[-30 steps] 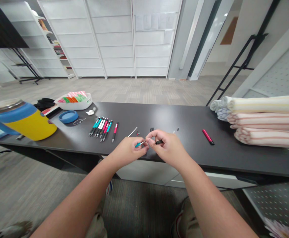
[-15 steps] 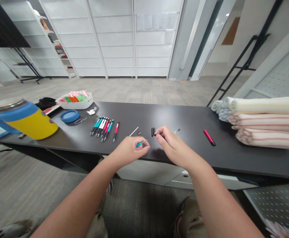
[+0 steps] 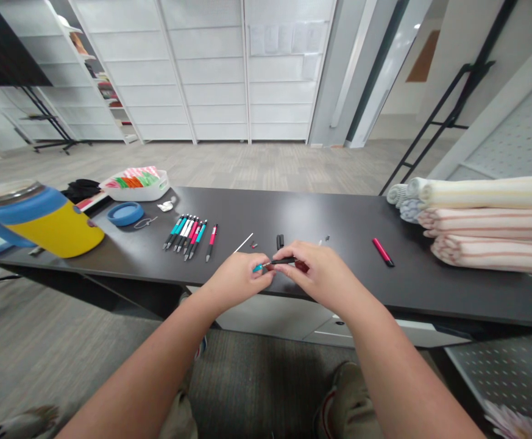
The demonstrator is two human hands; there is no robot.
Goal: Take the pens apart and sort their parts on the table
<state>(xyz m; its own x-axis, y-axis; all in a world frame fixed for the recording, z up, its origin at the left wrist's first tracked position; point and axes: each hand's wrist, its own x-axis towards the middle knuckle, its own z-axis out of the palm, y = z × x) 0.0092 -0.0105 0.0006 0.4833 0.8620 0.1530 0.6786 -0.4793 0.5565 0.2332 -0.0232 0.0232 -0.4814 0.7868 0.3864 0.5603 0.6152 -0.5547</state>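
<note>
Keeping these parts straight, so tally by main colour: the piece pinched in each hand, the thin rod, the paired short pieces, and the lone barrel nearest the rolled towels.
Teal: 1 (pen barrel, left hand)
Black: 3 (slim tube, right hand; paired short pieces)
White: 1 (thin rod)
Pink: 1 (lone barrel, black at one end)
Total: 6

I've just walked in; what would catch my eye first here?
Probably the big yellow-and-blue mug at the left end of the dark table. Next, near the front edge at the middle, the left hand holds a turquoise pen part and the right hand a black pen part. A stack of rolled cloths fills the right end.
</note>
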